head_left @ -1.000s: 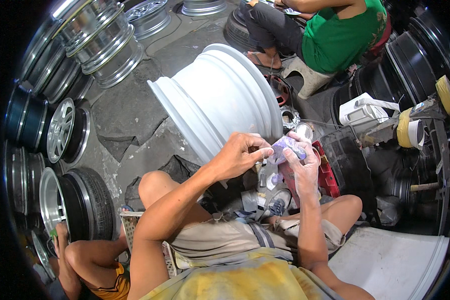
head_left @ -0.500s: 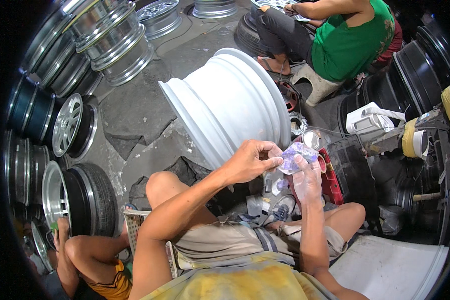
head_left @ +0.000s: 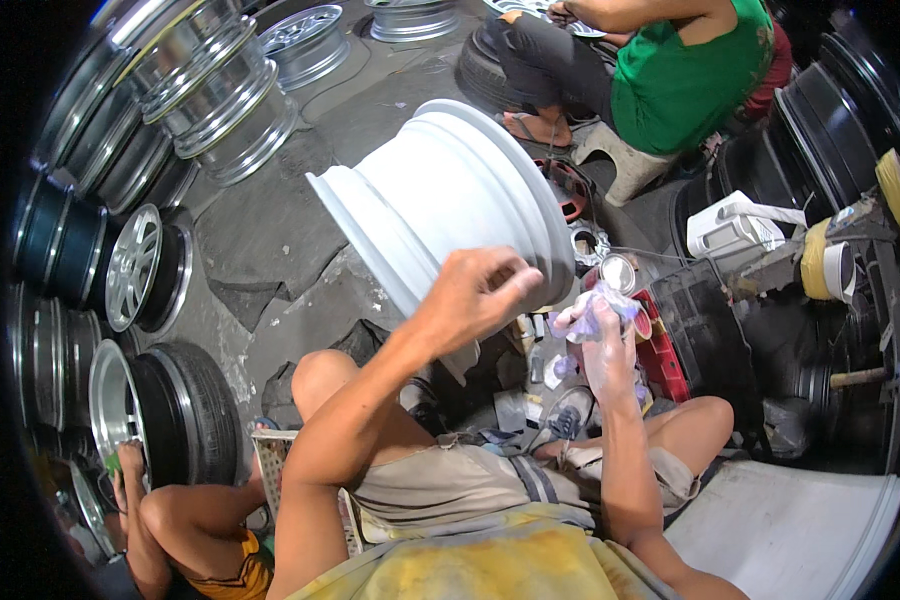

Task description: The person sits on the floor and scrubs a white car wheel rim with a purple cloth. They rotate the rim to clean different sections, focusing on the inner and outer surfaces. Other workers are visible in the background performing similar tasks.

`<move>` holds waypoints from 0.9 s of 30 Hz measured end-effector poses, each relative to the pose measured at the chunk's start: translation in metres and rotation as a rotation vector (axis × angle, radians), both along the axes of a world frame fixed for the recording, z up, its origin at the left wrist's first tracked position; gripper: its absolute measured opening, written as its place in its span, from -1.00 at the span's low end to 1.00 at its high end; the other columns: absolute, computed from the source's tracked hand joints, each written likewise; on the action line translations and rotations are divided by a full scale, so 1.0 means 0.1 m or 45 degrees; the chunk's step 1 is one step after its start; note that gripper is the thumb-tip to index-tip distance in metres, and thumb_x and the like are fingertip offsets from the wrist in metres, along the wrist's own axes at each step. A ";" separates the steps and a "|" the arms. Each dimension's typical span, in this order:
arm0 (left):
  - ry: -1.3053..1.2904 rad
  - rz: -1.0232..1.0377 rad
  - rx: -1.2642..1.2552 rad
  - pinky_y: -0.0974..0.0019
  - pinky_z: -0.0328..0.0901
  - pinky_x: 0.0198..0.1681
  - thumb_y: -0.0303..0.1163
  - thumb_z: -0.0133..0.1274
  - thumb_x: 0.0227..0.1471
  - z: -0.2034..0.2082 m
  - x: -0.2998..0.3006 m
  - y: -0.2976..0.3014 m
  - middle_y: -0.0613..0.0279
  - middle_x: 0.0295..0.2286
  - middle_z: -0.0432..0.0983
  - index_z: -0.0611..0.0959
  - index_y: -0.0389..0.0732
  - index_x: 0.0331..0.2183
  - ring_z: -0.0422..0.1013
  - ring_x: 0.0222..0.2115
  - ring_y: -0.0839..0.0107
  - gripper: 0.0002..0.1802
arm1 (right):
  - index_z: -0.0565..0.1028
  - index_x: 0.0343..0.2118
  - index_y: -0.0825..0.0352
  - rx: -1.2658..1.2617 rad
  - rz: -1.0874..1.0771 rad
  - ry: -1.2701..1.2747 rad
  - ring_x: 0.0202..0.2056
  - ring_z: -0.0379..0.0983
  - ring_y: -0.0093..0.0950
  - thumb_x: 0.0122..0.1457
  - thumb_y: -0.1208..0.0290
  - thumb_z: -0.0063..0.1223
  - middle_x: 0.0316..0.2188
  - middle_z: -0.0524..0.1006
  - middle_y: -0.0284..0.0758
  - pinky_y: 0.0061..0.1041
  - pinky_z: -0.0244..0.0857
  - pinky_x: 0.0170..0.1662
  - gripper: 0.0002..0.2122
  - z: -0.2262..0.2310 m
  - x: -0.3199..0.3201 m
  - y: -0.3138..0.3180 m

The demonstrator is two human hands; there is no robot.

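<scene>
A white-coated wheel rim point(head_left: 450, 190) stands on its edge before me, between my knees and the seated person. My left hand point(head_left: 475, 295) is in front of the rim's lower right part; its fingers are loosely curled, apart from the thumb, and hold nothing that I can see. To its right, my right hand point(head_left: 608, 350), dusted white, grips a crumpled, dusty purple-and-white sheet point(head_left: 610, 310). Whether that sheet is sandpaper or cloth is hard to make out. Just behind it stands an open round can point(head_left: 617, 272).
Beside my right hand lie a red case point(head_left: 660, 345) and a black crate point(head_left: 705, 320). A person in green point(head_left: 685, 85) sits on a stool ahead; another person's hand point(head_left: 130, 458) works at a rim on the left. Stacked rims point(head_left: 210, 90) line the left.
My left hand has let go of the purple-and-white sheet and moved left toward the rim. In my right hand the sheet has gone from spread to crumpled.
</scene>
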State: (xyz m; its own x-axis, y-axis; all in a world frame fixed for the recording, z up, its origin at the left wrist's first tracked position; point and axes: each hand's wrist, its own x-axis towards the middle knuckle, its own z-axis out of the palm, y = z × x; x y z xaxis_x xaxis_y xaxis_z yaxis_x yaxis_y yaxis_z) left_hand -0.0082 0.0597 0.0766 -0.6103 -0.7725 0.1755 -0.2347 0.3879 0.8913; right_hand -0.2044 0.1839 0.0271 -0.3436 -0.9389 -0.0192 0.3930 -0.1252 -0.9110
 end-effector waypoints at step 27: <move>-0.487 0.239 -0.598 0.05 0.50 -0.13 0.12 0.00 0.02 -0.04 -0.60 -2.32 -0.26 -0.50 0.62 0.83 -0.22 -0.39 0.60 -0.40 -0.16 -0.41 | 0.59 0.14 0.33 -0.410 -0.196 1.587 -0.27 0.44 -0.21 0.07 0.65 0.26 -0.31 0.45 -0.21 -0.25 0.36 -0.17 -0.51 -0.20 0.64 -0.85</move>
